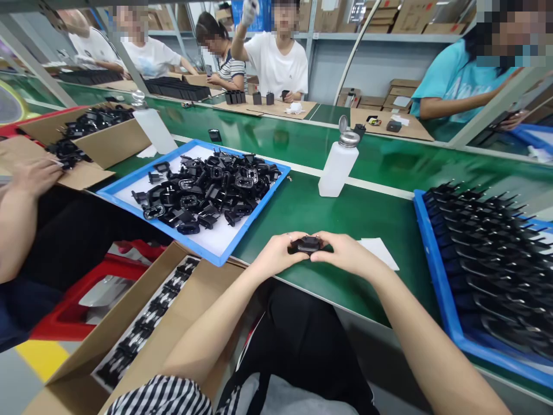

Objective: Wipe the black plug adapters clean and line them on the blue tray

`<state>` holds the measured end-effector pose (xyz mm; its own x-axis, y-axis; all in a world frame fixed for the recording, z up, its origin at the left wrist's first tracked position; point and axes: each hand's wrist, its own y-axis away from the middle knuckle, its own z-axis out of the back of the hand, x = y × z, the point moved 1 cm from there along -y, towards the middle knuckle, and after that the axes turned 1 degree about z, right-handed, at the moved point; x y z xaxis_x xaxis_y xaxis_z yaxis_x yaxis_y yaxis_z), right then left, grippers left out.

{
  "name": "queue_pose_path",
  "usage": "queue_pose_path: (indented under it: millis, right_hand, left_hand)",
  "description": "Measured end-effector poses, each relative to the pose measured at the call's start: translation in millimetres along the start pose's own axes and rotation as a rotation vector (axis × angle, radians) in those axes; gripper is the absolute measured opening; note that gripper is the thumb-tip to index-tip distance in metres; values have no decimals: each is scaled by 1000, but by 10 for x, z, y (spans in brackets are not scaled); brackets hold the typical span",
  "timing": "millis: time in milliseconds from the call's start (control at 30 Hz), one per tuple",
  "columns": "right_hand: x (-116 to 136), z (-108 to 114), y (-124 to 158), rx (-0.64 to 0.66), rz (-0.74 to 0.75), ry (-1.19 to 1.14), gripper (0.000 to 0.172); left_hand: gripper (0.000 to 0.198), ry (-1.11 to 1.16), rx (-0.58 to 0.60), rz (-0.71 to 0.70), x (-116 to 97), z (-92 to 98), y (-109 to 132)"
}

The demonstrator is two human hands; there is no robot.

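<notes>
My left hand (pixel 279 254) and my right hand (pixel 341 251) meet over the near edge of the green table. Between their fingertips they pinch a small black plug housing (pixel 309 245) from both sides. Its underside is hidden. Beside my right hand lies a folded white paper (pixel 380 252). To the left, a heap of loose black plug housings (pixel 211 184) fills much of a blue-rimmed tray (pixel 223 260). At the right, several rows of black plug pieces (pixel 488 259) with pins pointing up stand in another blue tray (pixel 436 276).
Behind my hands stands a white pump bottle (pixel 339 167), its metal lid raised. Another bottle (pixel 154 128) is further left. An opened carton (pixel 151 323) with packed parts sits below the table's left edge. A co-worker's hand (pixel 37 173) reaches to a cardboard box (pixel 114 141).
</notes>
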<state>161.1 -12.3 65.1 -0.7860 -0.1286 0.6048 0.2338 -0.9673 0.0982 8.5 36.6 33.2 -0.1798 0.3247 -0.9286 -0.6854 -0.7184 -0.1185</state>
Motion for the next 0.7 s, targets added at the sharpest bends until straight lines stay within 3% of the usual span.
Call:
queue_pose_path:
  millis: [100,167,267,333,400,467,567,700]
  right_hand:
    - [-5,-129,163,-112,35,-22,55]
    - [32,-184,269,-172,84,50,66]
    - [125,-205,358,-223,157,237,57]
    - [180,-195,369,-291,179,322,49]
    - [219,-188,365,-376,219,338,44]
    - [246,-195,364,-451,275,316,38]
    - [265,-228,371,-495,331,296,32]
    - [243,-270,383,-488,329,310,29]
  left_hand:
    - [29,281,-50,105,12,-60,72]
    - [26,434,-58,148,-22,-71,124]
    - [28,513,-28,189,-108,-86,203]
    - [32,479,-87,187,-142,-112,264]
    - [41,383,-205,90,-147,-142,336]
    - [56,237,-277,-114,-137,-162,408]
    - [73,20,-267,-371,-127,-135,477]
    - [69,-174,-174,-407,-144,-21,473]
